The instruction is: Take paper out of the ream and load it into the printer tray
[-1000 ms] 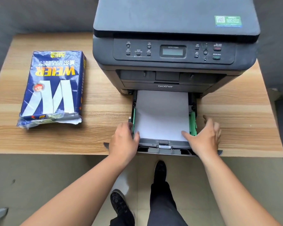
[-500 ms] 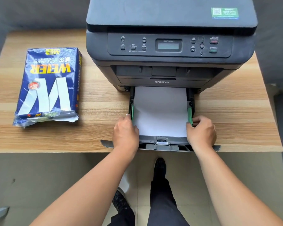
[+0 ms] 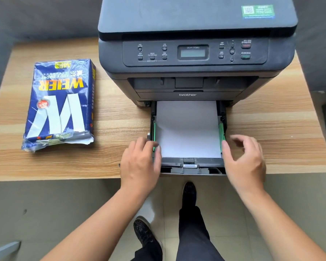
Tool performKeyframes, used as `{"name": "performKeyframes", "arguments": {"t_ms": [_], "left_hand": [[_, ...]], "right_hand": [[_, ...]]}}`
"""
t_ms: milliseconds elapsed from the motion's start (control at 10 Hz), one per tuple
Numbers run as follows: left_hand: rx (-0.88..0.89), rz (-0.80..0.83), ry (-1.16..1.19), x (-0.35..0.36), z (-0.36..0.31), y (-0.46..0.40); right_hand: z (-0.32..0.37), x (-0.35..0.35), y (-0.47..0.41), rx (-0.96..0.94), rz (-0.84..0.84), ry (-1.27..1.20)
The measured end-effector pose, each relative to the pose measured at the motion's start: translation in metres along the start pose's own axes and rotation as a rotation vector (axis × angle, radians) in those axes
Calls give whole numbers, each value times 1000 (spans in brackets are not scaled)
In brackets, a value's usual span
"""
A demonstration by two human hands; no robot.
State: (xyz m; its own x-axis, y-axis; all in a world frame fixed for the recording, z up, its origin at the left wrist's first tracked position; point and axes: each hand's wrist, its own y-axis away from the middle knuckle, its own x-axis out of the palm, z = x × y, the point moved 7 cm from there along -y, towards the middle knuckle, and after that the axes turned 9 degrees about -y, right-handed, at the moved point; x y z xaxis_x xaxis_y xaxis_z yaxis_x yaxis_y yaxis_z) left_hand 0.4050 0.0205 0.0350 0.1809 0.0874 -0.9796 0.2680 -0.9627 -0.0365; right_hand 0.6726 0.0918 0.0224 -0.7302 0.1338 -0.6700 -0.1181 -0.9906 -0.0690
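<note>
At the far left the ream lies flat on the desk, its near end torn open, well apart from the printer. The left hand rests on the tray at its left front corner, thumb beside the green guide; whether it grips is unclear. The paper sits in the pulled-out tray, between the guides. The right hand hovers, fingers spread, holding nothing.

Loose guides could let sheets skew and jam, I'd guess. A hard shove might buckle the stack. The paper's far edge is hidden inside the printer; the right fingers are blurred.
</note>
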Motion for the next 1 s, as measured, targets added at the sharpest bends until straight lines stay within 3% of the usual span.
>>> {"name": "performKeyframes", "arguments": {"t_ms": [100, 200, 400, 600, 800, 900, 1000], "left_hand": [[228, 25, 80, -12, -14, 59], [379, 177, 13, 24, -22, 92], [287, 134, -53, 44, -21, 12], [232, 229, -108, 57, -29, -75], [147, 260, -50, 53, -36, -113], [114, 258, -44, 52, -38, -115], [138, 262, -34, 47, -34, -97]], "right_hand": [[26, -9, 70, -351, 105, -5], [4, 26, 98, -318, 369, 169], [9, 62, 42, -259, 380, 318], [37, 109, -49, -172, 421, 445], [51, 122, -79, -77, 466, 460], [47, 125, -79, -8, 532, 365], [46, 109, -79, 73, 707, 111]]}}
